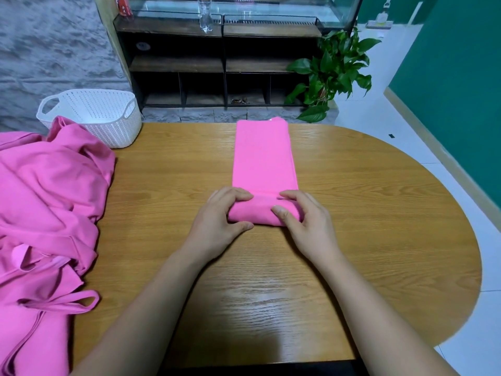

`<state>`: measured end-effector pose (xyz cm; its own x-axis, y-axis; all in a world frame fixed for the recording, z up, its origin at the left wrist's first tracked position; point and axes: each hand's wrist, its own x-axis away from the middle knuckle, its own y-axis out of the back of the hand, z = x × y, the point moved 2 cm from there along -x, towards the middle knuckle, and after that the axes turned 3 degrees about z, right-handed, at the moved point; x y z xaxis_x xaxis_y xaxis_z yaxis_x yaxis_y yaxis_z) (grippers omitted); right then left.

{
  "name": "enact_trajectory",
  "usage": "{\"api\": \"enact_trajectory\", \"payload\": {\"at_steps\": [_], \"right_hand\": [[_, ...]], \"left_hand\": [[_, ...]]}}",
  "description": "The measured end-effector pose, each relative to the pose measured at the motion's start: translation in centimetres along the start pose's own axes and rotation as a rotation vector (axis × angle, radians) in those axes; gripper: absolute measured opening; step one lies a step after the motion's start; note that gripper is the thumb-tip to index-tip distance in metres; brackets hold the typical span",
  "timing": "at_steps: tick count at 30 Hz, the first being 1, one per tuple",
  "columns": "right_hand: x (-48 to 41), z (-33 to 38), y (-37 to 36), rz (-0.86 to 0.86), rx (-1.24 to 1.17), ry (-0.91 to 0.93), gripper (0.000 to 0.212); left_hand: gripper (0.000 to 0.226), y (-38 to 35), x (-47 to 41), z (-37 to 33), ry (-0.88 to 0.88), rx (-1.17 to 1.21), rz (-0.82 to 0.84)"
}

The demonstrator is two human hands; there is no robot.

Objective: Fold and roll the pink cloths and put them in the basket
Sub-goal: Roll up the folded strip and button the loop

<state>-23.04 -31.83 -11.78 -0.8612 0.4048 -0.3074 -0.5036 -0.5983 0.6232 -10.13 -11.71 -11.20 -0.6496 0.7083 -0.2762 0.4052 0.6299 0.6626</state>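
Note:
A pink cloth (264, 156) lies folded into a long narrow strip down the middle of the wooden table (379, 213). Its near end is rolled into a short thick roll. My left hand (219, 226) grips the roll's left end, fingers curled over the top and thumb at the front. My right hand (306, 223) grips the right end the same way. A white perforated basket (92, 115) stands at the table's far left corner; I see nothing inside it from here.
A heap of loose pink cloths (46, 213) covers the table's left side and touches the basket. Beyond the table stand a dark shelf unit (217, 63) with a plastic bottle (205, 14) on top and a potted plant (333, 74).

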Motion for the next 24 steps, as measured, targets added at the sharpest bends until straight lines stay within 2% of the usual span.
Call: {"api": "enact_trajectory", "payload": {"at_steps": [6, 9, 12, 16, 19, 24], "right_hand": [[0.4, 0.6, 0.1, -0.057, 0.195, 0.086, 0.032], [0.5, 0.8, 0.2, -0.038, 0.240, 0.128, 0.044], [0.4, 0.7, 0.2, -0.006, 0.224, 0.088, 0.055], [0.4, 0.7, 0.2, 0.009, 0.102, 0.059, 0.051], [0.7, 0.9, 0.3, -0.002, 0.035, 0.003, 0.052], [0.6, 1.1, 0.2, -0.005, 0.073, -0.003, 0.042]], "left_hand": [[0.055, -0.3, 0.1, 0.6, 0.021, 0.006, -0.049], [0.054, -0.1, 0.0, 0.7, 0.047, 0.031, -0.062], [0.049, -0.1, 0.1, 0.9, 0.145, 0.055, -0.070], [0.033, 0.2, 0.2, 0.6, 0.202, 0.032, -0.118], [0.036, 0.3, 0.3, 0.3, 0.179, 0.017, -0.130], [0.024, -0.1, 0.2, 0.5, 0.040, 0.081, -0.147]]}}
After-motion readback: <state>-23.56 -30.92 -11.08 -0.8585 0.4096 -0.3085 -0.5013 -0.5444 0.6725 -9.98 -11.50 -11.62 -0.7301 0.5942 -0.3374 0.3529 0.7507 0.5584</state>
